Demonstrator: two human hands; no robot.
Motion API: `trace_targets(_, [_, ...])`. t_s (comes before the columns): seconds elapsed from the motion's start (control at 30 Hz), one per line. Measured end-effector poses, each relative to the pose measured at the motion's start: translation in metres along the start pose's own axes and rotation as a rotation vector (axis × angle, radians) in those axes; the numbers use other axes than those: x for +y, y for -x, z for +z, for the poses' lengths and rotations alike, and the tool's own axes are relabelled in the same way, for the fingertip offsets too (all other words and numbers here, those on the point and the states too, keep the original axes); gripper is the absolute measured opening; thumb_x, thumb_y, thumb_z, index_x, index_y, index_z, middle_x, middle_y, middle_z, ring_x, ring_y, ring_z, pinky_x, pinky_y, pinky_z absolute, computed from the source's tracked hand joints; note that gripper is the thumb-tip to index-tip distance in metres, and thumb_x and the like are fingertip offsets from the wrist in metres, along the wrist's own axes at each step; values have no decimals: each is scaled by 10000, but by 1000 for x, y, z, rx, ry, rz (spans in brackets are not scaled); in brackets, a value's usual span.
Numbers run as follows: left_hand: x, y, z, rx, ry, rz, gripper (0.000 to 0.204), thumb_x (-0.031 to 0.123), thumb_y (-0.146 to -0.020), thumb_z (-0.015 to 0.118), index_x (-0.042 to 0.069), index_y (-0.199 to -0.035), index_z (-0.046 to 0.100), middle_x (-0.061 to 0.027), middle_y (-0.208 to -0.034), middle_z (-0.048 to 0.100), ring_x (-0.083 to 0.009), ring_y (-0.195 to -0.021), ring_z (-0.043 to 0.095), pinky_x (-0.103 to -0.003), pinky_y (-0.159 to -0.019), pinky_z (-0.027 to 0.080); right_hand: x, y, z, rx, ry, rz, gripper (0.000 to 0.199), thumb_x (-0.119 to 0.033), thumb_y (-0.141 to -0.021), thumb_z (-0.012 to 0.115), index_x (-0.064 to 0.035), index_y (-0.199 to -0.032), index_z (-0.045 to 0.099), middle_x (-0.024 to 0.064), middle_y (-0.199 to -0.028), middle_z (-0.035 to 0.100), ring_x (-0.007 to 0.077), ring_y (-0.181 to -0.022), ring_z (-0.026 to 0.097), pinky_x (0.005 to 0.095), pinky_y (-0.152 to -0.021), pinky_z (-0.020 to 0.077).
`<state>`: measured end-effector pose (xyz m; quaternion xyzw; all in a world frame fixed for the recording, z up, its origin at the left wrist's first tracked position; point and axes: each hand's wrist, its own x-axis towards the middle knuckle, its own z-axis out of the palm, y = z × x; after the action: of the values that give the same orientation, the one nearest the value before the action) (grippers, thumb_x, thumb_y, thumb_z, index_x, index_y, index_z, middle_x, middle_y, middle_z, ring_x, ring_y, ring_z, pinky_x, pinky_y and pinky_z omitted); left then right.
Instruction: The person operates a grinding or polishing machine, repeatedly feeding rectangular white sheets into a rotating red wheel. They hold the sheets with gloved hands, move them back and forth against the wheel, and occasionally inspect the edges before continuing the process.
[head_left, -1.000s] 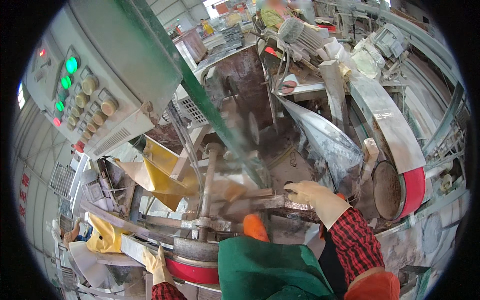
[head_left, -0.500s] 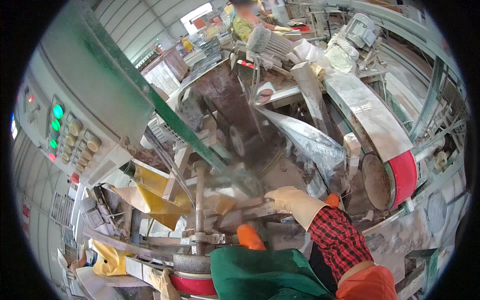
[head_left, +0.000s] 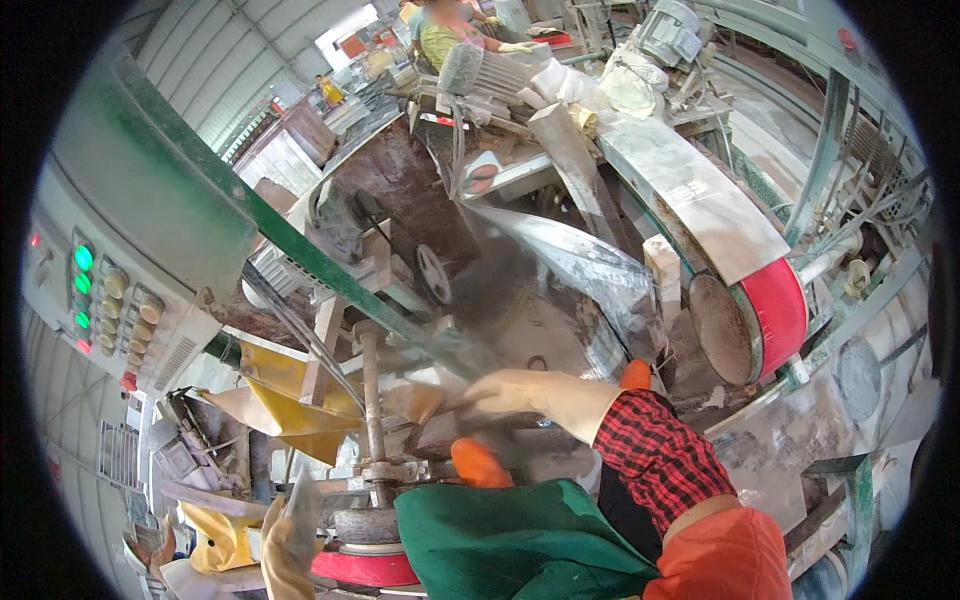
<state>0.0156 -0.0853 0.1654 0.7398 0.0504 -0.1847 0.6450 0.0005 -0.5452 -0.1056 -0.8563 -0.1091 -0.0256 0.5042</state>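
Fingers [head_left: 486, 396] were blurred, grips I couldn't tell | right hand [head_left: 525, 393] beyond red wheel [head_left: 365, 568], left hand [head_left: 286, 552] beside it | yellow sheet [head_left: 302, 424] hung behind it, likely against splashes

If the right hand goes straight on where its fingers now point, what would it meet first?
The right hand points left, so probably the small brown piece comes first, with the upright metal rod beyond it. Blur and one view leave the depth unclear.
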Motion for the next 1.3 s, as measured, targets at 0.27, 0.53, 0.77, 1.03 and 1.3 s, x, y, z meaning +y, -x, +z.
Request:
trace_targets(0.27, [16,-103,210,-466,-532,215,925,143,-722,787,67,-1566,416,-125,-1507,528,-280,-1279,579,-376,-1040,480,-138,13,-4,156,-1199,291,631,-454,-1047,570,-55,-1516,435,168,-1266,674,300,-1109,654,454,-942,544])
trace_targets(0.53, [-3,-138,325,-794,-951,743,1014,185,-735,873,63,-1588,339,-205,-1606,383,-317,-1514,341,-409,-1232,318,-58,-17,-21,965,-1057,284,561,-50,-939,572,-6,-1470,401,218,-1251,658,344,-1135,661,453,-972,536])
trace_targets(0.77, [-17,-152,155,-396,-1179,539,667,333,-968,707,70,-1523,447,-139,-1555,483,-307,-1446,435,-380,-1200,344,-18,29,-110,1277,-520,379,856,-139,-932,622,-2,-1617,127,330,-1388,559,419,-1272,571,443,-1087,451])
trace_targets(1.03, [-134,-139,-104,436,-1411,585,545,358,-992,645,51,-1429,532,-175,-1446,552,-350,-1310,522,-415,-1099,426,-2,228,-206,1745,-221,75,735,-8,-930,612,-60,-1586,285,124,-1407,544,240,-1205,580,368,-965,525])
trace_targets(1.3, [-225,-113,-208,752,-1619,652,474,382,-1016,583,33,-1335,617,-211,-1336,622,-392,-1174,608,-450,-998,507,100,400,-221,2027,-25,611,585,45,-867,604,-156,-1407,502,78,-1061,660,189,-662,581,322,-514,457])
